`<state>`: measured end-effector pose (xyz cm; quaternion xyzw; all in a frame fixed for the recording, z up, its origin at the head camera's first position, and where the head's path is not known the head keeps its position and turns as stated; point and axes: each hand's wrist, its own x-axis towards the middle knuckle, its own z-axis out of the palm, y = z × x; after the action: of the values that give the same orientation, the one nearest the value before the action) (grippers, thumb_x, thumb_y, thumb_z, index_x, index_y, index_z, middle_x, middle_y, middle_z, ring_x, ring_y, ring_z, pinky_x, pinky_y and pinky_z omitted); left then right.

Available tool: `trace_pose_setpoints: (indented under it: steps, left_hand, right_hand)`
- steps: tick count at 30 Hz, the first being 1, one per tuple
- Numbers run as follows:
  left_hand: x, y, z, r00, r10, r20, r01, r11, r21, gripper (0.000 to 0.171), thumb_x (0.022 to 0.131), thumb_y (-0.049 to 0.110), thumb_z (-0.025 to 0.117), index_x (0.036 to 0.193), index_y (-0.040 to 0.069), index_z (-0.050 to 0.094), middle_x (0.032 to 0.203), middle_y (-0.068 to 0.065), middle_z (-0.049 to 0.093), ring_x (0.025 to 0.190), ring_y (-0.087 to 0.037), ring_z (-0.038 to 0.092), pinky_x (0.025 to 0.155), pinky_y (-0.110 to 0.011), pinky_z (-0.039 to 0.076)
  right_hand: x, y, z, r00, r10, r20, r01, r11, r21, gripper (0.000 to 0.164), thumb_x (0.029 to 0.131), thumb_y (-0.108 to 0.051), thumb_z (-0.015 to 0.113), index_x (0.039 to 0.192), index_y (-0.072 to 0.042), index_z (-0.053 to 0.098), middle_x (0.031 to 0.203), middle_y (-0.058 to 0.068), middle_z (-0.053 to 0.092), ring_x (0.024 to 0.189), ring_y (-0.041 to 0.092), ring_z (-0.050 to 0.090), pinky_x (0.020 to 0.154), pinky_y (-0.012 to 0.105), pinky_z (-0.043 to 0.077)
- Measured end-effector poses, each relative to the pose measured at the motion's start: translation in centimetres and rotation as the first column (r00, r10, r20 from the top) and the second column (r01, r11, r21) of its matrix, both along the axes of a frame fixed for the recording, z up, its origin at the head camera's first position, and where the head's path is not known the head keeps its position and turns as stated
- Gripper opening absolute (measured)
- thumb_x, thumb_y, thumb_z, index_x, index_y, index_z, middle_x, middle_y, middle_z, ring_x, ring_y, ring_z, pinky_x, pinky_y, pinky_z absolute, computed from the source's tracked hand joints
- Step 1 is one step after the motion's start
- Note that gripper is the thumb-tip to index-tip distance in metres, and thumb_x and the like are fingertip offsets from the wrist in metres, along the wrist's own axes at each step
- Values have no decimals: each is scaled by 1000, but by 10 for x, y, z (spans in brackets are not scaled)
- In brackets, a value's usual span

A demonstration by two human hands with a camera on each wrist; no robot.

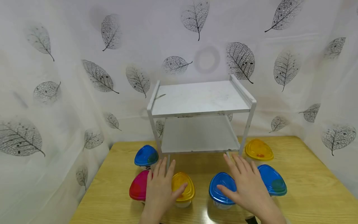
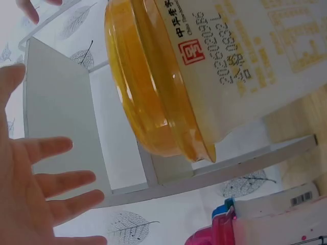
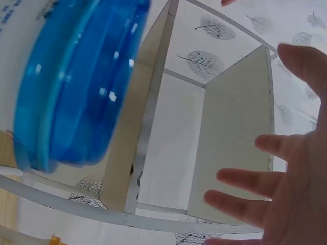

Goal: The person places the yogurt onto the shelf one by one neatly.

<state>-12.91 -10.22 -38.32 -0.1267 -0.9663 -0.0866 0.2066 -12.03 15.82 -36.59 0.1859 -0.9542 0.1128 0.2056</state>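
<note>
Both hands hover with fingers spread and hold nothing. My left hand [image 1: 160, 191] hangs between a pink-lidded tub [image 1: 137, 186] and a yellow-lidded tub [image 1: 183, 188], partly covering both. In the left wrist view, a gap separates the left hand [image 2: 30, 189] from the yellow-lidded tub [image 2: 230, 76], whose side carries printed writing. On the other side, my right hand [image 1: 247, 183] is between a blue-lidded tub [image 1: 221, 188] and another blue-lidded tub [image 1: 272, 180]. The right wrist view shows the right hand [image 3: 291, 178] apart from the nearer blue-lidded tub [image 3: 76, 87].
A white two-tier shelf [image 1: 199, 98] stands behind the hands on the wooden table [image 1: 103, 193]. By its left leg is a blue-lidded tub [image 1: 146, 155]; by its right leg, a yellow-lidded one [image 1: 259, 150]. A leaf-patterned curtain [image 1: 173, 40] hangs behind and on both sides.
</note>
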Motion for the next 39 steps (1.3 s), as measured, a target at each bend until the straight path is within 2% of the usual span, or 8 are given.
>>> trace_pose_setpoints:
  steps: [5, 10, 16, 21, 27, 30, 35, 39]
  left_hand:
    - [-1, -2, -2, 992, -34, -120, 37, 999, 23, 67, 78, 57, 53, 125, 9, 49, 126, -16, 46, 112, -32, 43, 87, -53, 36]
    - [-2, -3, -5, 967, -63, -248, 77, 996, 47, 60, 76, 51, 58, 114, 5, 56, 114, -15, 54, 100, -30, 51, 82, -48, 42]
    - [-2, -3, -9, 950, -66, -304, 103, 989, 107, 47, 74, 44, 64, 100, 4, 61, 100, -10, 59, 89, -26, 55, 76, -42, 46]
    - [-3, -4, -9, 944, -57, -325, 104, 986, 129, 43, 72, 40, 68, 94, 4, 62, 93, -9, 61, 83, -25, 57, 72, -39, 48]
    - [-8, -6, -4, 926, -58, -373, 123, 981, 151, 40, 69, 35, 72, 91, 3, 62, 89, -9, 62, 78, -24, 58, 67, -36, 49]
    - [-12, -8, 1, 908, -65, -414, 144, 976, 164, 38, 76, 38, 65, 89, 2, 62, 86, -9, 62, 75, -24, 59, 64, -34, 50]
    - [-22, -8, 13, 873, -63, -483, 184, 961, 208, 51, 88, 47, 43, 89, 0, 61, 84, -11, 63, 72, -24, 59, 61, -33, 50]
    - [-29, -8, 23, 844, -70, -531, 231, 942, 243, 45, 86, 42, 49, 89, -1, 60, 85, -12, 63, 73, -25, 59, 62, -35, 50]
  right_hand:
    - [-3, 0, -3, 983, 59, -172, -72, 995, -70, 71, 73, -47, 64, 129, -8, 43, 116, 16, 51, 101, 34, 48, 82, 56, 37]
    - [-4, -1, -6, 956, 72, -284, -119, 982, -150, 57, 82, -48, 52, 117, -4, 53, 107, 12, 56, 94, 30, 53, 75, 52, 43]
    - [-6, -2, -7, 916, 51, -398, -146, 966, -212, 55, 87, -49, 41, 105, 0, 59, 97, 13, 61, 85, 29, 56, 67, 48, 46]
    - [-5, -3, -7, 906, 33, -422, -143, 962, -232, 55, 87, -49, 39, 102, -1, 60, 94, 12, 62, 83, 29, 57, 65, 47, 46]
    - [-4, -1, -6, 900, 26, -436, -154, 953, -260, 56, 86, -52, 41, 98, -1, 60, 89, 11, 62, 82, 28, 56, 63, 45, 45]
    - [-4, 1, -5, 900, 15, -435, -148, 950, -274, 56, 85, -52, 42, 96, 0, 60, 89, 12, 62, 82, 28, 56, 62, 45, 45]
    - [-5, 6, -6, 899, -9, -438, -132, 948, -291, 59, 85, -54, 41, 96, 1, 60, 89, 12, 62, 80, 28, 55, 62, 45, 44]
    - [-5, 11, -8, 901, -26, -434, -123, 943, -311, 61, 84, -54, 42, 98, 2, 59, 89, 12, 62, 80, 28, 55, 63, 44, 43]
